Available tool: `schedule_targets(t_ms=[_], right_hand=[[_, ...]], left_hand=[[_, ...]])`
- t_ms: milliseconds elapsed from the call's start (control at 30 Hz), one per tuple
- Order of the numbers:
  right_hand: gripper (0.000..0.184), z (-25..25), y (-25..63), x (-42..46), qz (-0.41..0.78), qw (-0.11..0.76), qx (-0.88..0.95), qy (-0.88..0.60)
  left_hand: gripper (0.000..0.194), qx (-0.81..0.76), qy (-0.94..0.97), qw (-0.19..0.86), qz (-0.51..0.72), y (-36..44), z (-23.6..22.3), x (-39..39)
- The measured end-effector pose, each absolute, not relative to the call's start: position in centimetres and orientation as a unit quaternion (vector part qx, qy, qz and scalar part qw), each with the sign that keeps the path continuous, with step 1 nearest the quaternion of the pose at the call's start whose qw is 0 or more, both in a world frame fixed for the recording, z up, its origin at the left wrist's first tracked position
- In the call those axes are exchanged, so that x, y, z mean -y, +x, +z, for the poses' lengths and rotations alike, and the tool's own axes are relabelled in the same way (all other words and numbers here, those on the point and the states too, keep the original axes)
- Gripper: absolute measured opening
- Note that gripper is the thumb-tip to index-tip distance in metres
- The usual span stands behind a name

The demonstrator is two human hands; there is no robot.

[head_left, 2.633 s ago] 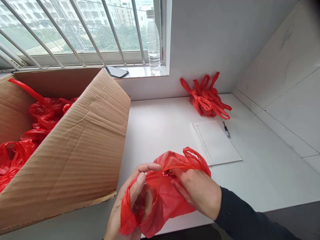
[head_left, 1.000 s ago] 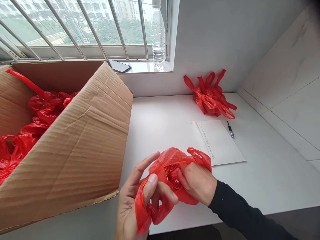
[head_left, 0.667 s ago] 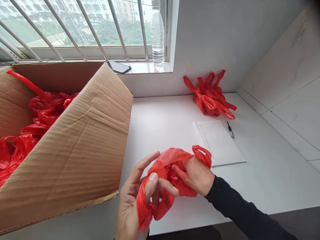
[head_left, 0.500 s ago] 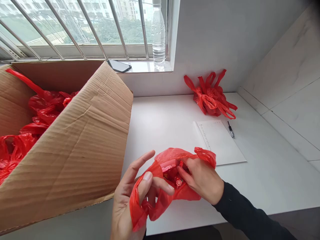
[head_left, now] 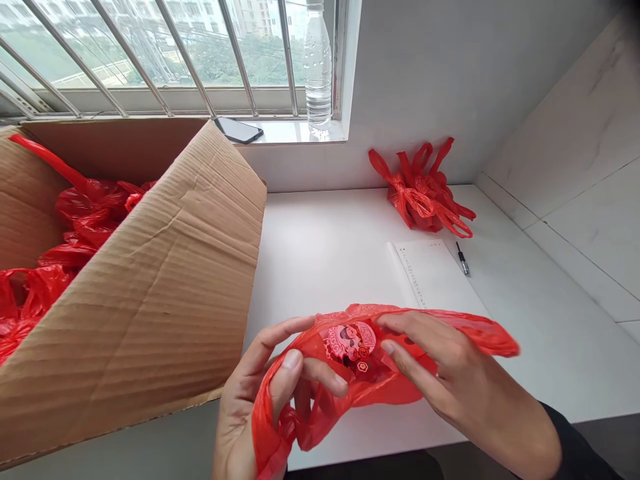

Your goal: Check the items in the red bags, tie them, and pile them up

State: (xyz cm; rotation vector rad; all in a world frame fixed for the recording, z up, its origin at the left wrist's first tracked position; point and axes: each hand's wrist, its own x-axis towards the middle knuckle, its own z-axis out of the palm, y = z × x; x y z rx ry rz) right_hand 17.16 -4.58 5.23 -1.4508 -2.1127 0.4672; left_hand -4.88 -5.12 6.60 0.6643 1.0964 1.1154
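Observation:
A thin red plastic bag (head_left: pixel 325 417) is spread at its mouth just above the table's front part. My left hand (head_left: pixel 265 387) grips its left rim and handle, with the plastic looped over the thumb. Inside lies a pink and red printed item (head_left: pixel 351 341) with a rounded top and a cartoon figure; a small flower mark shows below it. My right hand (head_left: pixel 440 367) is at the right side of the mouth, thumb and forefinger stretched out and apart, nothing visible between them. Its other fingers are mostly hidden. The right handle trails behind that hand.
A cardboard box (head_left: pixel 200 267) holding several red bags (head_left: pixel 90 207) stands at left. Tied red bags (head_left: pixel 423 193) sit against the wall. A printed sheet (head_left: pixel 440 273) and a pen (head_left: pixel 463 259) lie nearby. On the sill are a phone (head_left: pixel 239 130) and a water bottle (head_left: pixel 318 73).
My right hand has drawn back to the right from inside the bag, and its fingers have spread. The bag's mouth is wider, exposing the pink printed item. My left hand keeps its grip.

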Motion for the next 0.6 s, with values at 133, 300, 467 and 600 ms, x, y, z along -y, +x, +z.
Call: schedule_targets(t_ms=[133,300,467,600], right_hand=[[0.023,5.1,18.1,4.4,0.214,0.187,0.784,-0.552],[0.026,5.1,18.1,5.0,0.193,0.099,0.825,-0.522],[0.031,7.1,19.4,5.7,0.137,0.199,0.839,-0.487],[0.033,6.6,20.0,5.6,0.113,0.123,0.849,-0.502]], left_hand=[[0.037,-0.458,0.305,0.68,0.485,-4.5,6.4,5.4],[0.029,-0.426,0.332,0.697,0.47,-4.4,6.1,5.3],[0.024,-0.439,0.331,0.676,0.491,-4.4,7.1,5.3],[0.023,-0.453,0.31,0.664,0.507,-3.3,8.0,5.8]])
